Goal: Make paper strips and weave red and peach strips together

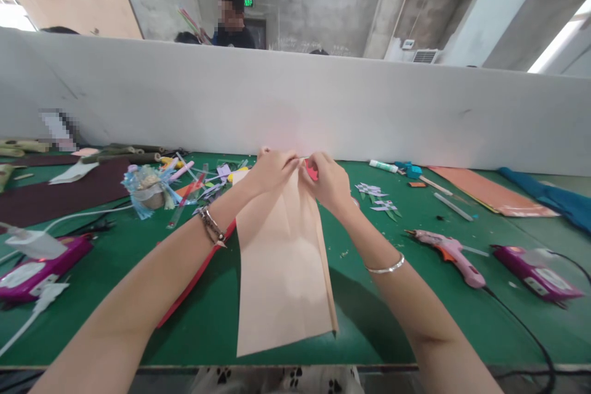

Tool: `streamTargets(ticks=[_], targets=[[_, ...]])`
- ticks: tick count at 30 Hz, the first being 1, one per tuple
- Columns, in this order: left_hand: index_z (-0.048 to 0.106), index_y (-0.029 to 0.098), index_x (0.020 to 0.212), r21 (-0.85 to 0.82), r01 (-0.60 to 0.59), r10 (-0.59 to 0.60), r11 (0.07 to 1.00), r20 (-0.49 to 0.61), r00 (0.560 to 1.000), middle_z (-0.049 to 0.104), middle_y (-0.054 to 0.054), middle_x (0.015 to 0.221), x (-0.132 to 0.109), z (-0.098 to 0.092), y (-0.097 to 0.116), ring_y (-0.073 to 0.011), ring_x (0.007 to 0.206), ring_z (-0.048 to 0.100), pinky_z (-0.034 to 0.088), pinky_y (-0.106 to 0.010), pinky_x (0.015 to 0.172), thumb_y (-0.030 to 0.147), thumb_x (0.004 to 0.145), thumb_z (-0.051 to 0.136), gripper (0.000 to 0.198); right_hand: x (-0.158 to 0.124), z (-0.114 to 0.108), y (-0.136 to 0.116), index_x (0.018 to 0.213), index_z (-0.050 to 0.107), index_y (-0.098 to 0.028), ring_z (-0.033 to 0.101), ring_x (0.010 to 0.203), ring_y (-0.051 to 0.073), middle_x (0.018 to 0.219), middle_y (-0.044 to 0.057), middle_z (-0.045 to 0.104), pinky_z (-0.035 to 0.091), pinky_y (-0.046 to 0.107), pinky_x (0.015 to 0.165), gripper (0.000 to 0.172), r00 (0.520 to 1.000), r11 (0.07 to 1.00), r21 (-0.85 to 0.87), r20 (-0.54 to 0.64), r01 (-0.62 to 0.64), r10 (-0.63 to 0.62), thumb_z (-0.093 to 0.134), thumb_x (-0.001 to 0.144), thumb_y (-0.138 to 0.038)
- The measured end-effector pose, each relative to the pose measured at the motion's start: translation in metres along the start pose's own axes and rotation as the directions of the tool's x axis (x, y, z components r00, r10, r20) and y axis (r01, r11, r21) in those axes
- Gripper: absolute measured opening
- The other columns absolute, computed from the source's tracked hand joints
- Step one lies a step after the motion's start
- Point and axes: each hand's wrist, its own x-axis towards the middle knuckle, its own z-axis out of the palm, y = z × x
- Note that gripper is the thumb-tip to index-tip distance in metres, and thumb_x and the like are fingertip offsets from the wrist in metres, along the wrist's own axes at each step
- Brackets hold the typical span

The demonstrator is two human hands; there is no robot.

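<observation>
A long folded sheet of peach paper (281,258) lies lengthwise on the green table (369,320), reaching from the near edge to my hands. My left hand (270,169) pinches the sheet's far end, fingers closed on it. My right hand (327,181) grips the same end beside it, and a small red object (312,170) shows between its fingers. A red strip (198,277) lies under my left forearm.
A pink glue gun (455,255) and a purple device (535,271) lie at right, with orange sheets (489,194) and a glue stick (383,165) behind. At left are a purple device (37,268), a ribbon bundle (148,188) and scraps. A white partition (295,104) backs the table; a person stands beyond it.
</observation>
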Motion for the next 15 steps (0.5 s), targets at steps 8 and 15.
streamTargets(ticks=[8, 15], targets=[[0.054, 0.015, 0.068, -0.070, -0.067, 0.065, 0.995, -0.026, 0.998, 0.045, 0.004, 0.051, -0.001, 0.009, -0.013, -0.0100, 0.051, 0.040, 0.029, -0.028, 0.066, 0.025, 0.081, 0.029, 0.030, 0.005, -0.002, 0.009, 0.057, 0.040, -0.018, 0.038, 0.048, 0.009, 0.051, -0.004, 0.041, 0.027, 0.021, 0.049, 0.014, 0.986, 0.917, 0.372, 0.132, -0.146, 0.103, 0.039, 0.071, -0.022], [0.050, 0.016, 0.063, -0.291, 0.002, -0.042, 0.957, -0.129, 0.991, 0.047, 0.003, 0.056, -0.001, 0.019, -0.001, -0.0094, 0.052, 0.038, 0.029, -0.024, 0.059, 0.032, 0.078, 0.034, 0.028, 0.004, 0.005, 0.011, 0.061, 0.042, -0.018, 0.038, 0.047, 0.008, 0.050, -0.006, 0.038, 0.029, 0.021, 0.047, 0.014, 0.966, 0.691, 0.678, 0.217, -0.251, 0.138, 0.039, 0.070, -0.028]])
